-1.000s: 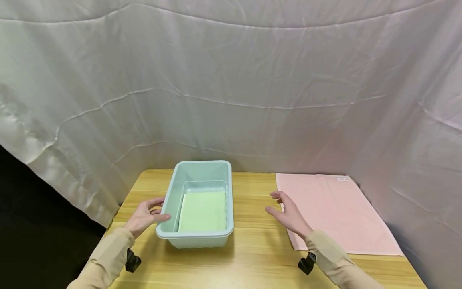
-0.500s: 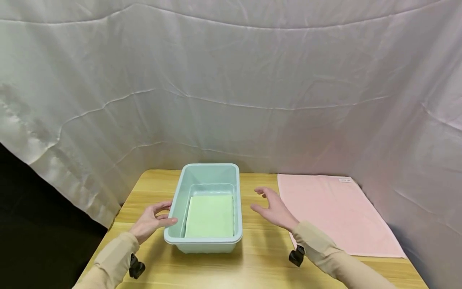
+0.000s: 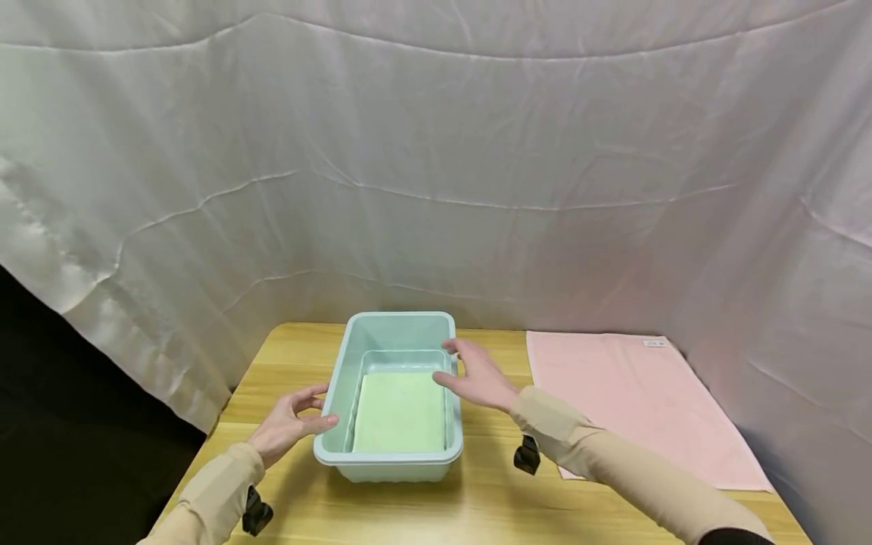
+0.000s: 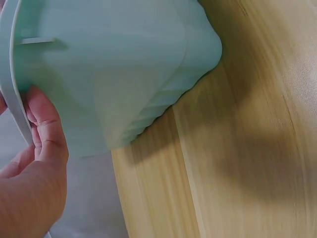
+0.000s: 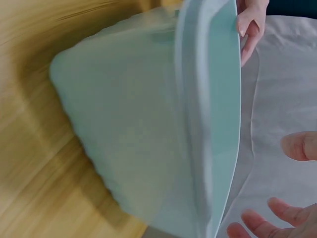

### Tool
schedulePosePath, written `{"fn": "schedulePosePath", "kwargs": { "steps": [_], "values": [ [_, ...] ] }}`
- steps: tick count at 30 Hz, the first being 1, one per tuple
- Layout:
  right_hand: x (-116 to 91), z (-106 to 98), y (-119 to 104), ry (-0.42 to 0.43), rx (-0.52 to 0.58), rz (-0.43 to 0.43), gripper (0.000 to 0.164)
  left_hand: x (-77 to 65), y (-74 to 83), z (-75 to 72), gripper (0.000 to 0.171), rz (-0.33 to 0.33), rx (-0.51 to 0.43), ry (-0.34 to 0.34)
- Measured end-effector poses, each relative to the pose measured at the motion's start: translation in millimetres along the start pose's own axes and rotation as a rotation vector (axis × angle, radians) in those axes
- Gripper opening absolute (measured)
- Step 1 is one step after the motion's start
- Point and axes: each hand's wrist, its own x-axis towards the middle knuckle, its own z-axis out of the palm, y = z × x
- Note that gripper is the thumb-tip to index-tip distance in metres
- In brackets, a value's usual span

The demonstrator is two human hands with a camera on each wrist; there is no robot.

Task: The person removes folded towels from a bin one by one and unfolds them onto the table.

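Observation:
A pale blue-green plastic basin [image 3: 388,458] sits on the wooden table, left of the middle. Inside it lies a flat, pale green rectangular thing [image 3: 400,412]; its kind cannot be told. My left hand [image 3: 284,424] grips the basin's left rim, thumb over the top and fingers curled beneath the lip, as the left wrist view shows on that hand [image 4: 42,158]. At the right rim my right hand [image 3: 480,378] hovers with thumb and fingers spread. In the right wrist view the right hand's fingers [image 5: 292,215] stand apart from the basin wall [image 5: 124,119].
A pink towel [image 3: 633,409] with a small white label lies spread flat at the table's right. Grey-white curtain [image 3: 477,151] hangs behind and along both sides. The wooden table [image 3: 490,499] ends at the curtain.
The basin has shifted right and slightly nearer, with my left hand gripping its rim. My right hand has moved left from beside the towel to over the basin's right rim.

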Motion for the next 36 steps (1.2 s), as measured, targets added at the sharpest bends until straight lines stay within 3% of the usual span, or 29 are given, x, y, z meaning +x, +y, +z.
{"fn": "schedulePosePath", "kwargs": {
  "steps": [14, 21, 36],
  "values": [
    [48, 34, -26, -0.109, -0.042, 0.039, 0.058, -5.8, 5.0, 10.8, 0.076, -0.034, -0.027, 0.033],
    [65, 61, -28, -0.129, -0.097, 0.092, 0.061, -6.6, 2.6, 12.8, 0.078, -0.022, -0.016, 0.008],
    [87, 93, -19, -0.115, -0.153, 0.140, 0.062, -8.2, 8.9, 13.9, 0.081, -0.011, -0.017, -0.043]
  ]
}}
